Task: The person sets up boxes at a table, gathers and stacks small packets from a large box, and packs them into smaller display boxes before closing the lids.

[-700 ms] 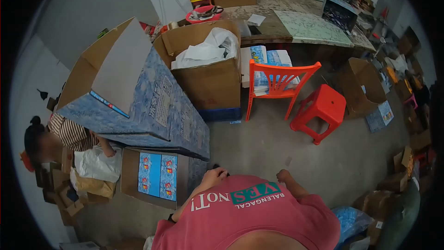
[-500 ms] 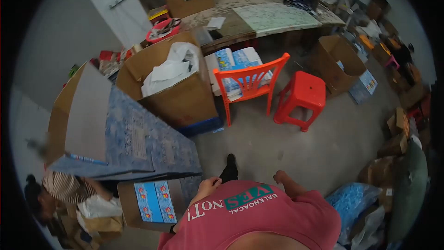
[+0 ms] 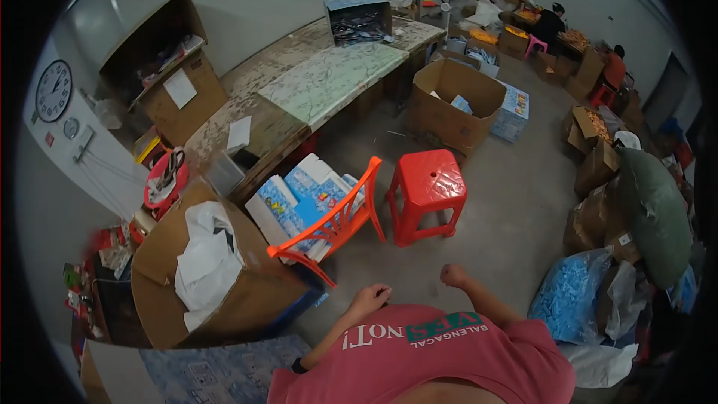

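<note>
- Red stool (image 3: 430,179): upright on the floor, ahead of the person; looks plastic, so probably light, stiff, slightly slippery. Best hold: under the seat rim.
- Orange chair (image 3: 331,223): just left of the stool; likely light too, liftable by its back rail.
- Right hand (image 3: 453,275): short of the stool, not touching; elbow bent.
- Left hand (image 3: 371,299): nearer the chair, forearm angled inward.
- Both grips: fingers curled, nothing visible held; palms hidden, width can't be told.
</note>
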Action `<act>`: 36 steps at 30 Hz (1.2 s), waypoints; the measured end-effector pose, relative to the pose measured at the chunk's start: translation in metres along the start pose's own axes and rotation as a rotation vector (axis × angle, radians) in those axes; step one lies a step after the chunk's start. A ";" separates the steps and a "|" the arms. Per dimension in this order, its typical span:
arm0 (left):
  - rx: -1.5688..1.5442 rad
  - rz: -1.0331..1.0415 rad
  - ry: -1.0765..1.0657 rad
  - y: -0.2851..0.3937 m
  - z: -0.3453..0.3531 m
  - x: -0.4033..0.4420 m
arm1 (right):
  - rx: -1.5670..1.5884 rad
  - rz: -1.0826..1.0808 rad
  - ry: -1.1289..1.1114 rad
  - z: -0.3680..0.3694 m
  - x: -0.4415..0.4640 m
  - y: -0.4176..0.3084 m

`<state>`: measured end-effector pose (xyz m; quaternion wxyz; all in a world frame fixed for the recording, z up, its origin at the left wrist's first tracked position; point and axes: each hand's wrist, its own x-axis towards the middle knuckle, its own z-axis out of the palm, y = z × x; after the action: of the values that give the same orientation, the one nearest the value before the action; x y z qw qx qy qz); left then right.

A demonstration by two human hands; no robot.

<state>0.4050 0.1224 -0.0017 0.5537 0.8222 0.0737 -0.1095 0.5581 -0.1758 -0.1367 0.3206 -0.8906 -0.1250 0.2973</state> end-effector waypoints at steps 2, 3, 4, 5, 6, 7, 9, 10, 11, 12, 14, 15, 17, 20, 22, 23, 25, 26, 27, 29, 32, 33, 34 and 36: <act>-0.012 0.047 -0.124 0.012 -0.007 0.046 | 0.358 0.121 0.215 -0.042 -0.008 0.000; -0.007 0.054 -0.161 0.022 -0.009 0.066 | 0.518 0.144 0.319 -0.058 -0.015 0.018; 0.012 0.079 -0.158 0.033 -0.013 0.086 | 0.549 0.225 0.365 -0.073 -0.036 0.032; 0.034 0.104 -0.161 0.045 -0.015 0.105 | 0.586 0.311 0.412 -0.085 -0.061 0.051; 0.042 0.101 -0.213 0.056 -0.016 0.122 | 0.628 0.465 0.433 -0.096 -0.088 0.093; 0.059 0.136 -0.213 0.069 -0.018 0.140 | 0.638 0.625 0.461 -0.110 -0.122 0.135; 0.081 0.175 -0.228 0.088 -0.021 0.176 | 0.764 0.829 0.810 -0.139 -0.200 0.206; 0.085 0.180 -0.190 0.095 -0.022 0.193 | 0.832 0.894 1.024 -0.165 -0.243 0.222; 0.087 0.184 -0.148 0.102 -0.022 0.210 | 0.892 0.943 1.257 -0.184 -0.288 0.278; 0.089 0.185 -0.161 0.114 -0.022 0.226 | 1.030 0.856 1.406 -0.214 -0.337 0.314; 0.087 0.203 -0.072 0.141 -0.017 0.257 | 1.092 0.775 1.754 -0.294 -0.391 0.317; 0.087 0.206 -0.080 0.154 -0.008 0.272 | 1.138 0.663 1.907 -0.331 -0.408 0.329; 0.085 0.105 -0.025 0.180 0.018 0.306 | 1.136 0.433 1.965 -0.405 -0.406 0.339; 0.205 0.113 -0.056 0.218 0.089 0.362 | 1.261 0.298 1.827 -0.507 -0.323 0.406; 0.192 0.147 -0.208 0.246 0.139 0.395 | 1.244 0.382 1.641 -0.553 -0.220 0.418; 0.195 0.150 -0.206 0.269 0.160 0.408 | 1.263 0.422 1.464 -0.574 -0.166 0.418; 0.209 0.366 -0.429 0.313 0.188 0.430 | 1.314 0.458 1.104 -0.619 -0.064 0.385; 0.211 0.358 -0.425 0.322 0.196 0.441 | 1.170 0.453 1.035 -0.642 -0.015 0.365; 0.258 0.383 -0.440 0.330 0.203 0.452 | 0.958 0.508 0.994 -0.670 0.029 0.336; 0.310 0.397 -0.452 0.340 0.210 0.472 | 0.781 0.371 0.910 -0.730 0.082 0.232; 0.368 0.310 -0.370 0.345 0.207 0.507 | 0.597 0.102 0.933 -0.812 0.146 0.147; 0.354 0.229 -0.343 0.343 0.208 0.522 | 0.531 0.023 0.947 -0.834 0.164 0.125; 0.336 0.148 -0.315 0.344 0.210 0.538 | 0.528 0.022 0.934 -0.854 0.180 0.109; 0.356 0.133 -0.286 0.359 0.217 0.576 | 0.367 -0.089 0.912 -0.891 0.221 0.091</act>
<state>1.0268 -0.2141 0.0901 0.4110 0.8859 -0.0804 -0.1995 1.2793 -0.5965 0.2559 0.5064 -0.8527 0.0448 -0.1198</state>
